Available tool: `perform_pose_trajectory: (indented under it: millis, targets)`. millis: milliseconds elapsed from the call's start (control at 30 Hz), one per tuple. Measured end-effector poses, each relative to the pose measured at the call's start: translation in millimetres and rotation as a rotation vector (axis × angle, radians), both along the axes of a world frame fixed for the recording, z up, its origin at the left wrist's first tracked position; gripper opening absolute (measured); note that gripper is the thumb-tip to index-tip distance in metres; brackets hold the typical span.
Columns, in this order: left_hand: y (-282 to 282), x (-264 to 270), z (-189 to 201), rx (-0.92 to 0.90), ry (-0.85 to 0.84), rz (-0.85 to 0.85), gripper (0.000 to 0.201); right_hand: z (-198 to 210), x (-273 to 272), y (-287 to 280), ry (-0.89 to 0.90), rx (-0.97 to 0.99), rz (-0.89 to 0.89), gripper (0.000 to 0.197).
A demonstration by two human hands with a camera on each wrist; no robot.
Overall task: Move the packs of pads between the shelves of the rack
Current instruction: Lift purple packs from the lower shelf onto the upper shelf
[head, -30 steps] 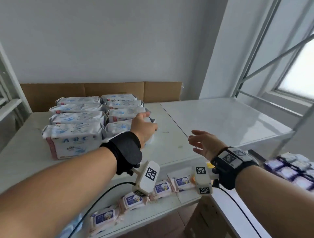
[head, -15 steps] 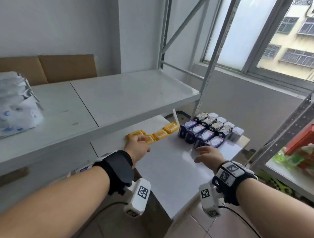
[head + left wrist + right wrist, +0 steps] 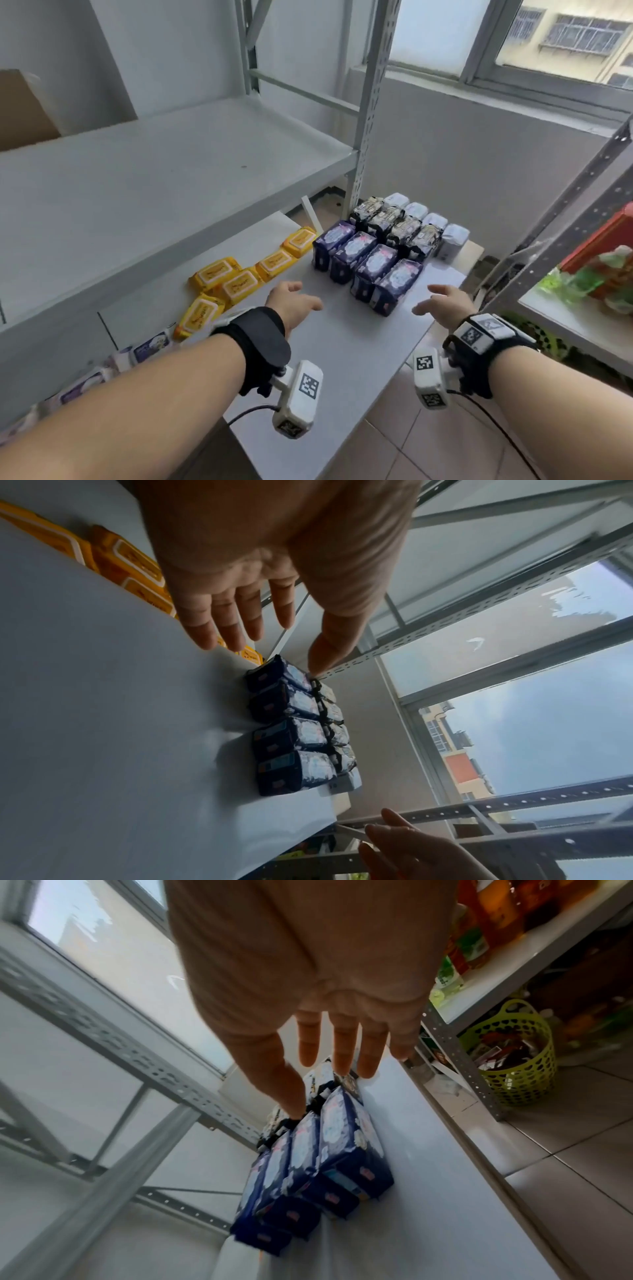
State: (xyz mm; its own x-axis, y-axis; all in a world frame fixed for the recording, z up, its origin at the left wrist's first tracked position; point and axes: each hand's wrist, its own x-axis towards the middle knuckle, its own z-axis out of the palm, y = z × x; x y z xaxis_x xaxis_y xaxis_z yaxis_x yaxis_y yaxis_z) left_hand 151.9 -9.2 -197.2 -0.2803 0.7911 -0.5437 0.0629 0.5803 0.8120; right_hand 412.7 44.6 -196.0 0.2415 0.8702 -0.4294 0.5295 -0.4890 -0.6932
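left hand (image 3: 293, 301) spread, empty | right hand (image 3: 445, 306) spread, empty | 4 navy packs (image 3: 368, 265): print unreadable

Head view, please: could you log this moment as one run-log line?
left hand: open, empty | right hand: open, empty | both above lower shelf near dark blue packs | nothing gripped yet

A bare stretch of the lower shelf (image 3: 342, 342) is left open in front of the dark blue packs (image 3: 368, 265), between the left hand (image 3: 291, 303) and the right hand (image 3: 445, 306). The way to the left is narrowed by the yellow packs (image 3: 236, 284). Room overhead is limited by the upper shelf (image 3: 171, 178), and the far corner is blocked by a perforated upright post (image 3: 368, 120).
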Motion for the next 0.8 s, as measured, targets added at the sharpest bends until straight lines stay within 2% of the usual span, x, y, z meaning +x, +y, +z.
perform_pose_trajectory:
  millis: [167, 433, 533, 667, 800]
  targets:
    - [42.2, 22.9, -27.7, -0.087, 0.03, 0.053, 0.071, -33.1, 33.4, 65.4, 0.003, -0.086, 0.008, 0.071]
    - [112.3, 95.1, -85.2, -0.224, 0.01, 0.309, 0.083, -102.7, 72.4, 181.5, 0.051, -0.232, 0.244, 0.075]
    - [140.8, 131.4, -106.6, -0.273, -0.039, 0.394, 0.092, -131.0, 82.9, 204.9, 0.119, -0.273, 0.339, 0.08]
    - [179.4, 170.8, -123.5, -0.245, -0.099, 0.487, 0.113, -155.6, 91.2, 222.3, 0.173, -0.249, 0.436, 0.072]
    - [196.7, 185.6, -134.8, -0.26, -0.014, 0.534, 0.116, -165.1, 91.3, 227.6, 0.196, -0.237, 0.53, 0.066]
